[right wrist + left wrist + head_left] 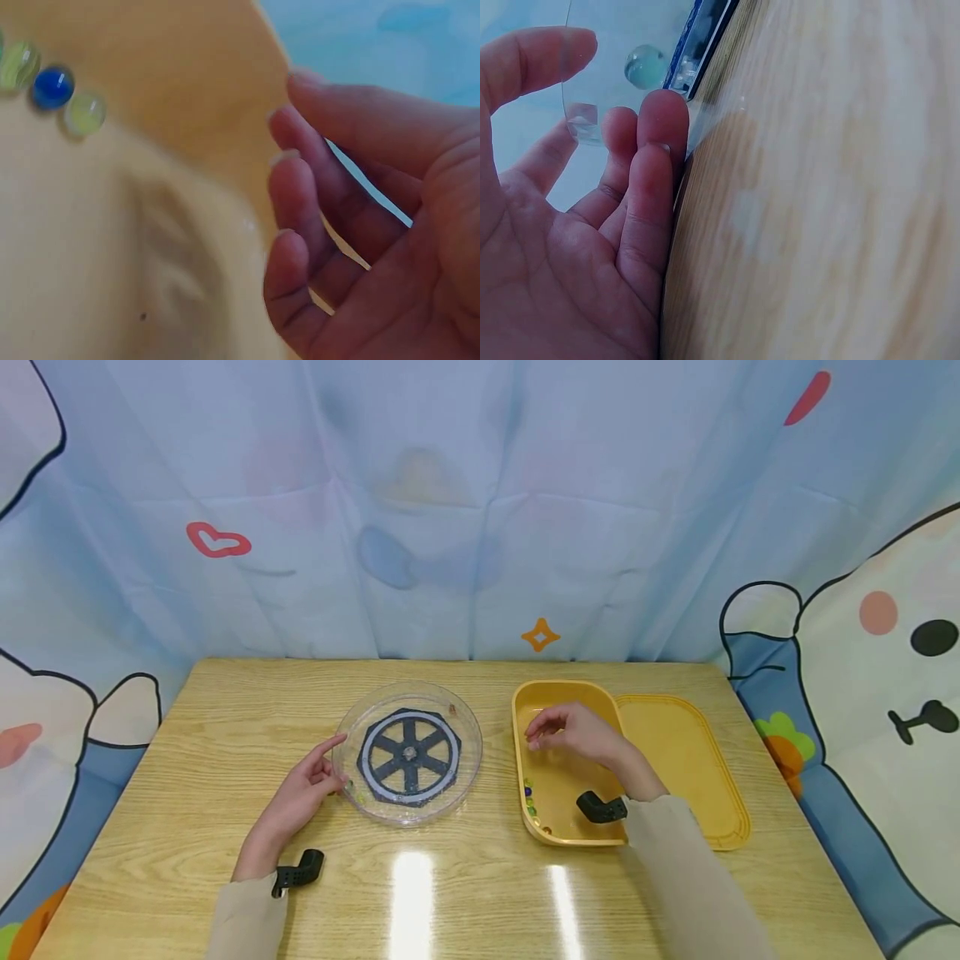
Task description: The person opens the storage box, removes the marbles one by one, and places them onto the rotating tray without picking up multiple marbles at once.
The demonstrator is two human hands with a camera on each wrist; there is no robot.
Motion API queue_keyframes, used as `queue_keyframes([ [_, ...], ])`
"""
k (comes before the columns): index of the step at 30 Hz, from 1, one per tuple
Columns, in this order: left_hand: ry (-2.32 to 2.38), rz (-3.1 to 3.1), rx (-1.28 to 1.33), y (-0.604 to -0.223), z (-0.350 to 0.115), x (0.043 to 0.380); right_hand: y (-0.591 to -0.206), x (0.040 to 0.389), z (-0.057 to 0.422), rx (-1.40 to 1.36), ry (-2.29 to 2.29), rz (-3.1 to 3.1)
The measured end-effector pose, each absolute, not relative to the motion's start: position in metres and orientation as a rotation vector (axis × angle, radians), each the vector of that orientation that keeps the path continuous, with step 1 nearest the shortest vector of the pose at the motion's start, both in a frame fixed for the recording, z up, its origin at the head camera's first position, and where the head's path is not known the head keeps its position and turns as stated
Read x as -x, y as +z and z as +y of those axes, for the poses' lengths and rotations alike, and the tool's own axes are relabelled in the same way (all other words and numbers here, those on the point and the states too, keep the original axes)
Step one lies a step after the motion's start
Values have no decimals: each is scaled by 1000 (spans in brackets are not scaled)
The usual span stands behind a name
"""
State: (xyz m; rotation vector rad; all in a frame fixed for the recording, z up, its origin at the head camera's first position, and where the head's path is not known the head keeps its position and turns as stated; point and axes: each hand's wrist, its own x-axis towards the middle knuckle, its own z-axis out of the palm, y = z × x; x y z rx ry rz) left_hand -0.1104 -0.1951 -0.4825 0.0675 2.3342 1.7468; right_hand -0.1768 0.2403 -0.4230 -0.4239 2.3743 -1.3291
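Loosely bent hands, well apart

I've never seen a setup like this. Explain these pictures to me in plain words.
There is no machine here, only a person's two bare hands. The wide picture comes from a camera on the person's head, looking forward and down. The other two come from cameras on the wrists, each watching its own hand up close.

On the wooden table sits a clear round dish with a dark spoked shape showing in its middle. The left hand holds the dish's edge; a greenish glass marble lies inside, near that hand. To the right is a yellow tray with marbles along its wall, and beside it a flat yellow panel, perhaps its lid. The right hand is over the tray, loosely curled, with nothing visible in its grasp.
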Motion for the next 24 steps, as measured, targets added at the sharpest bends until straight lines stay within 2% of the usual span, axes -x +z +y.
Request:
queue_keyframes([
  [12, 1748, 2333, -46, -484, -195, 110, -438, 182, 239, 543, -1005, 2140],
  [24, 1759, 2321, -13, -483, -194, 110, -440, 178, 228, 561, -806, 2284],
])
